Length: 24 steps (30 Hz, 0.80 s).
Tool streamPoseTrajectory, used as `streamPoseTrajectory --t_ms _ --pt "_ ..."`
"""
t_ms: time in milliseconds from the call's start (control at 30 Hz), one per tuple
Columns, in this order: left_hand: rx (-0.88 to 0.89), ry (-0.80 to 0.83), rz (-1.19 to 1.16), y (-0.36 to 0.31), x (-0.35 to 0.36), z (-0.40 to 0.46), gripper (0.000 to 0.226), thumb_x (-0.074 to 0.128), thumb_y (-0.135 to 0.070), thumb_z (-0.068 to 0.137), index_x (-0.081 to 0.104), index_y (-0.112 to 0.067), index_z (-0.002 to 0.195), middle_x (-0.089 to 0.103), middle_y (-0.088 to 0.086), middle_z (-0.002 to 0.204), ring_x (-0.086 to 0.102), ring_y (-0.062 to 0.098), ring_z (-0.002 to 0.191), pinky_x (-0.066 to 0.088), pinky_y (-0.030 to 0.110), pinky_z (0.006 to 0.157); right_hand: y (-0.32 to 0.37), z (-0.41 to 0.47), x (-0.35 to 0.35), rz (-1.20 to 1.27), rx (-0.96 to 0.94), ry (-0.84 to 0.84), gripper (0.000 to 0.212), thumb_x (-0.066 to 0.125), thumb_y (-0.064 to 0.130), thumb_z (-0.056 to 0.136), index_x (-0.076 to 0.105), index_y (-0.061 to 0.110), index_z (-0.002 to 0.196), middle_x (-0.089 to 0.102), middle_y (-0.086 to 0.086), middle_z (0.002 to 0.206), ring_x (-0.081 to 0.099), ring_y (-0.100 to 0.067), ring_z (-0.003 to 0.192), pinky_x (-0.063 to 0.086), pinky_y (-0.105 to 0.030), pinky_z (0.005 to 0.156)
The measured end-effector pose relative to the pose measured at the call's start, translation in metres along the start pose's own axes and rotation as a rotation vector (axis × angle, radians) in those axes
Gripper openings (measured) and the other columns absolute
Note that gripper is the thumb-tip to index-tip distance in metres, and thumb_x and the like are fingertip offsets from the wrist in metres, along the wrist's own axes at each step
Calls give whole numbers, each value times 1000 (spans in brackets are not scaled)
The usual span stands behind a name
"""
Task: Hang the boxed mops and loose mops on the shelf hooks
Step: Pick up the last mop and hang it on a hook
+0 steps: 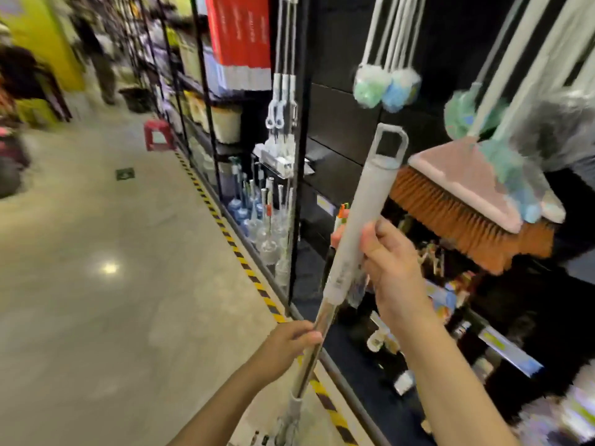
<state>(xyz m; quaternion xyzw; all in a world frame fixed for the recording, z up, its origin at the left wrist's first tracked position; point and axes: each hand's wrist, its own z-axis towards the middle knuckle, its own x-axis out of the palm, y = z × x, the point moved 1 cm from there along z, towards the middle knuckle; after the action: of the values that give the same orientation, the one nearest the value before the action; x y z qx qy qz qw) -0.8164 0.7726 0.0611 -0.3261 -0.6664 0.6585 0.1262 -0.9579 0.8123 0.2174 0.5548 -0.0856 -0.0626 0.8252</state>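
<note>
I hold a loose mop (360, 226) upright and tilted, its grey handle topped by a rectangular hanging loop near the black shelf panel. My right hand (391, 259) grips the grey handle sleeve about midway. Lower down, my left hand (289, 344) grips the metal pole. The mop's head is at the bottom edge, mostly out of view. Several mops (283, 91) hang on the shelf upright to the left. Red boxed mops (240, 37) hang higher up beside them.
An orange-bristled broom (467, 204) and fluffy green and blue dusters (386, 86) hang to the right. Shelves of goods run below. A yellow-black striped strip (225, 233) edges the aisle floor. A red stool (157, 133) and a person (99, 56) stand farther down the aisle.
</note>
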Motion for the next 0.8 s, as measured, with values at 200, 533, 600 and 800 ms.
streamPoseTrajectory --t_ms 200,533,600,800 --pt "-19 -295 -69 8 -64 44 23 54 -28 91 62 -9 80 55 1 78 50 8 75 36 22 71 -31 105 48 96 8 250 24 53 38 87 68 23 98 72 5 84 67 -9 82 53 -20 70" --pt "-22 -538 -140 19 -217 135 29 52 -19 96 60 -20 67 53 -4 70 50 12 72 42 29 74 -78 275 168 107 -48 402 36 50 39 90 63 9 104 72 4 89 67 -9 84 54 -21 71" --pt "39 -553 -156 19 -255 155 30 54 -27 94 56 -5 73 49 7 74 48 17 75 43 38 78 -86 308 197 114 -51 390 33 49 39 88 64 12 98 71 4 87 65 -10 81 54 -22 70" --pt "147 -577 -123 16 -361 214 50 55 -55 78 56 -4 75 48 8 73 50 18 74 49 52 82 -94 402 265 89 -137 345 32 48 46 86 67 21 93 71 4 87 64 -13 78 57 -26 70"
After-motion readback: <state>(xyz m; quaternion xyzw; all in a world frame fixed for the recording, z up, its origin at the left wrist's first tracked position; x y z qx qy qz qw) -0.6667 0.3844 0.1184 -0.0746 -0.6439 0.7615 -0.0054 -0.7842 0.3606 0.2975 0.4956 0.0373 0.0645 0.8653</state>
